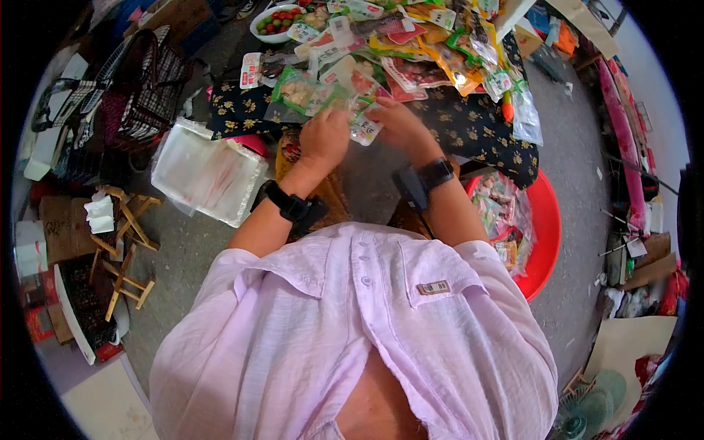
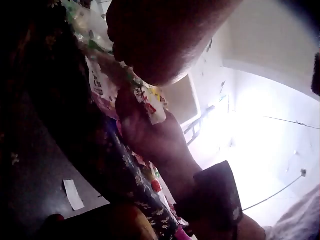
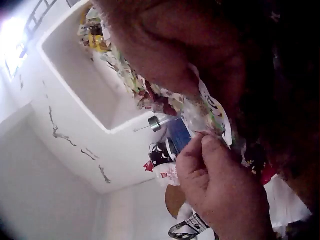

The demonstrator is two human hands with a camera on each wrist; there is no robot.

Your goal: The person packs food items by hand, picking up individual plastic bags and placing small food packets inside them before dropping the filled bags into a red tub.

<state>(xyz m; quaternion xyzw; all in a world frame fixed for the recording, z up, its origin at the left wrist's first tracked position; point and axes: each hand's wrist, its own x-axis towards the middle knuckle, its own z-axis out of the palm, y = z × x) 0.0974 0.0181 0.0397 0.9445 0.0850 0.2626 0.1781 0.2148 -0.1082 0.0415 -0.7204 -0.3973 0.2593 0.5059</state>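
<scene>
A clear plastic packet with white and green print (image 1: 364,130) is held between the two hands at the near edge of the flower-patterned cloth. The left hand (image 1: 325,137) pinches its left side, thumb against curled fingers, as the right wrist view shows of this hand (image 3: 220,185). On the other side the right hand (image 1: 402,126) grips the packet's edge; in the left wrist view this hand (image 2: 152,135) has the printed packet (image 2: 152,107) between its fingers. Many colourful food packets (image 1: 411,55) lie heaped just beyond the hands. The packet's contents are unclear.
A bowl of red and green fruit (image 1: 277,23) stands at the back left. To the left lies a white foam tray or lid (image 1: 209,172), with a folding wooden stool (image 1: 125,246) beyond it. A red basin (image 1: 546,235) holding packets stands on the floor at the right.
</scene>
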